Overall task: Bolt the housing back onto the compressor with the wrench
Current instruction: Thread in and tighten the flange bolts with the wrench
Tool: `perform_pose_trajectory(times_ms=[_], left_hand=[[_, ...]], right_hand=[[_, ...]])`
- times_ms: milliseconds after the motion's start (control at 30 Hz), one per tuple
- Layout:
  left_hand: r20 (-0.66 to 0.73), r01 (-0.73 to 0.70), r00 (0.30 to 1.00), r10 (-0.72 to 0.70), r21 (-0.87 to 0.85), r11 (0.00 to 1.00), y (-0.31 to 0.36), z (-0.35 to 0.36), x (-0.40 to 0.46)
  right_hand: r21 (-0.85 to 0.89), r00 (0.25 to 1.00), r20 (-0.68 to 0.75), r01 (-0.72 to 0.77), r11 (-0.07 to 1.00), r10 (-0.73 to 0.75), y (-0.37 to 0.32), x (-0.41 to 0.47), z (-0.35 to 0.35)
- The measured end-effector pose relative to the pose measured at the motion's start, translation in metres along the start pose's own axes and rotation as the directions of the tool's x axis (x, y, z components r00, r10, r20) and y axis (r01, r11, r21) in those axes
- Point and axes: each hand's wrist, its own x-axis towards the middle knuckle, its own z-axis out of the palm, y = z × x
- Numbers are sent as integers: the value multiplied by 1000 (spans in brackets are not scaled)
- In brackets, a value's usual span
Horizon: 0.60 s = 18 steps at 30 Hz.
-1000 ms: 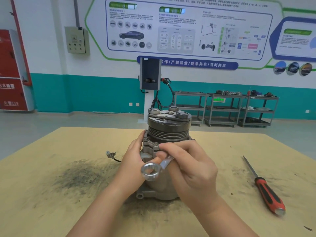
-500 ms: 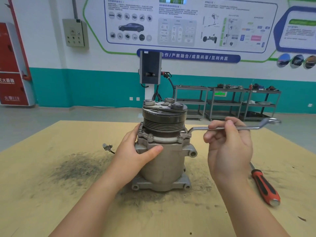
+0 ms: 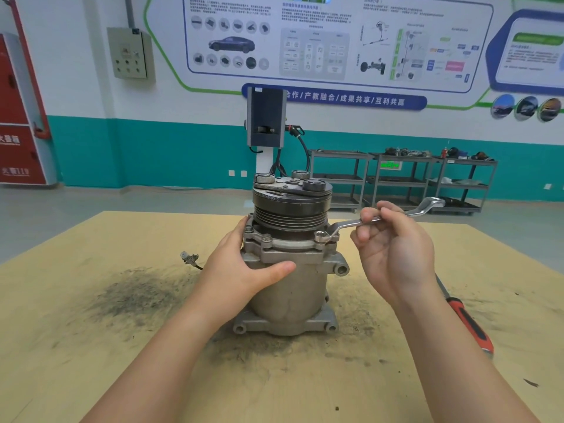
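Red-handled screwdriver point(image 3: 468, 323) — on table point(image 3: 91, 346).

Left hand point(image 3: 244, 270) steadies compressor point(image 3: 290, 288) — right hand point(image 3: 393, 251) holds wrench point(image 3: 345, 225) on bolt
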Motion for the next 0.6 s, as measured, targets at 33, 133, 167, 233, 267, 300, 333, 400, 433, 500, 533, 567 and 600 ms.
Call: perform_pose_trajectory(times_ms=[33,133,167,233,267,300,333,400,433,500,533,567,600], left_hand=[[-2,0,1000,0,-1,1000,0,0,0],[-2,13,1000,-13,-19,1000,-2,1,0],[-5,15,1000,-15,-27,1000,-2,1,-1],[-15,14,1000,-14,-38,999,-1,2,-1],[-18,15,1000,-16,-41,999,-1,3,-1],[-17,18,1000,-19,-44,999,-1,3,0],[-14,18,1000,-19,-48,999,-1,3,0],[-9,10,1000,-10,-56,998,-1,3,-1],[-9,7,1000,-7,-58,998,-1,3,-1],[-11,5,1000,-5,-55,998,-1,3,-1],[-11,4,1000,-5,-47,999,-1,2,-1],[-10,4,1000,-5,-38,999,-2,2,0],[-7,7,1000,-7,-32,999,-2,1,1]], right_hand=[[-9,1000,0,15,1000,-15,1,-1,0],[-44,997,12,79,996,-79,3,-4,-1],[-55,995,19,97,994,-96,3,-4,-1],[-60,996,22,83,995,-82,2,-4,-3],[-48,999,18,39,998,-38,1,-2,-3],[-27,1000,14,-25,999,26,0,1,-4],[-12,996,14,-92,996,92,0,3,-4],[-16,984,21,-175,984,176,-1,8,-4],[-27,984,18,-179,983,179,-1,9,-3],[-50,994,-9,-109,993,108,1,8,-1],[-64,999,-27,-41,997,40,3,5,-1],[-84,998,-45,39,996,-42,5,0,0],[-115,989,-62,127,985,-135,8,-6,0]])
